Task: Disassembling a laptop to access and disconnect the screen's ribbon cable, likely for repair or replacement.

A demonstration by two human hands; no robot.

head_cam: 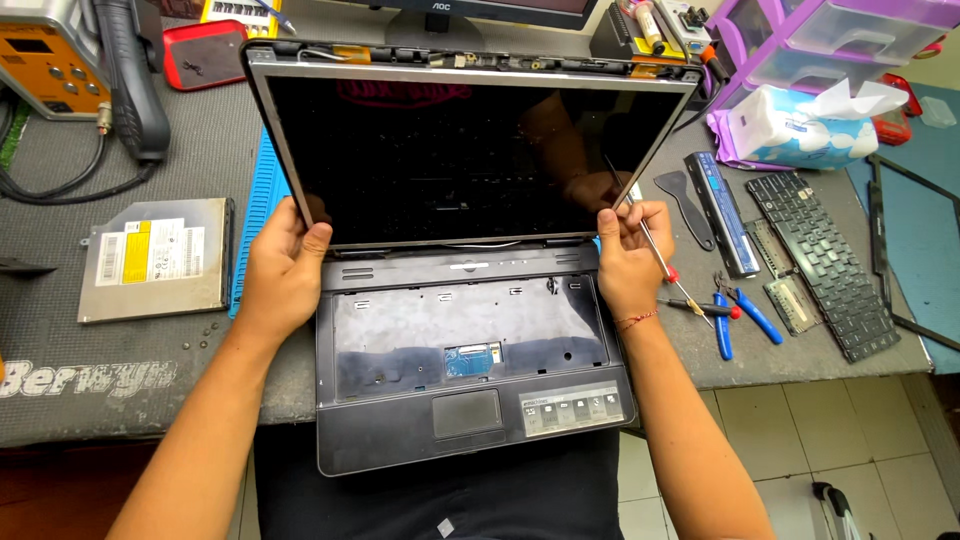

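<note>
A dark laptop base (400,400) with its keyboard removed lies on the bench edge in front of me. Its bare screen panel (460,150), bezel off, is tilted back. My left hand (285,265) grips the panel's lower left corner. My right hand (630,255) pinches the lower right corner while also holding a thin screwdriver (662,262) with a red collar. The touchpad (466,412) and a blue circuit patch (472,360) show in the open base.
An optical drive (155,258) lies left on the grey mat with small screws by it. A battery (722,212), a black pry tool (685,200), blue-handled pliers (740,312), the removed keyboard (825,260) and a tissue pack (800,125) lie right. A screen bezel (915,250) sits far right.
</note>
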